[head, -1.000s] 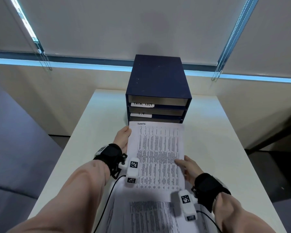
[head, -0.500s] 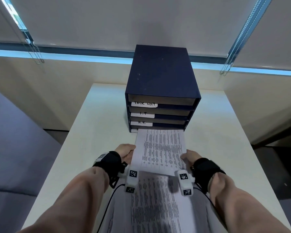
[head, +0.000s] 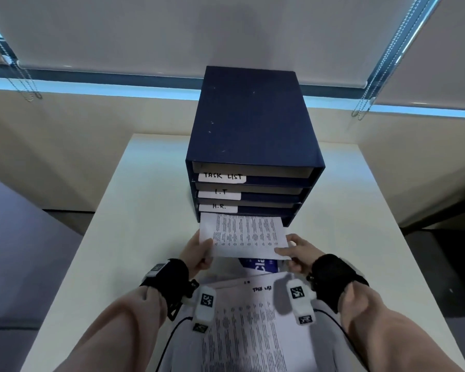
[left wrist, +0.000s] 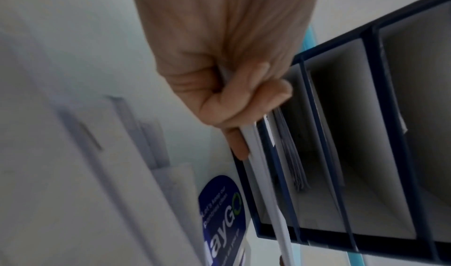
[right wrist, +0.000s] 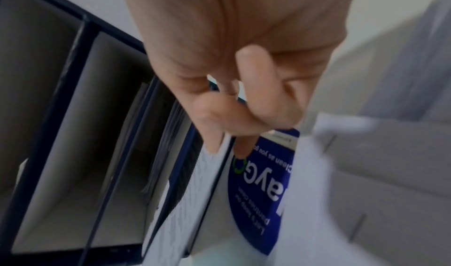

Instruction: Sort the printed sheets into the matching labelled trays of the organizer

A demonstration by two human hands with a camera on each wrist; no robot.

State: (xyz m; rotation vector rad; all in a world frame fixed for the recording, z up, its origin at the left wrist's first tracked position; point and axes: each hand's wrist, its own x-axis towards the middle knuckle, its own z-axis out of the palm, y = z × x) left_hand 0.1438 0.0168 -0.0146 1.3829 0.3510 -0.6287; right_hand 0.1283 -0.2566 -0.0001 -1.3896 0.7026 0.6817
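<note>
Sheet [head: 242, 234] top edge (label too) hidden

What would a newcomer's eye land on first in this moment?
The dark blue organizer at the table's far middle, its trays labelled TASK LIST, I.T and H.R. Right before it, the left hand and right hand pinch a printed sheet by its near corners, its far edge at the bottom tray.

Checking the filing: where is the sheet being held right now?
In the head view, the sheet sits centre, its far edge entering the organizer's bottom tray under the H.R. label, pinched between left hand and right hand.
</note>
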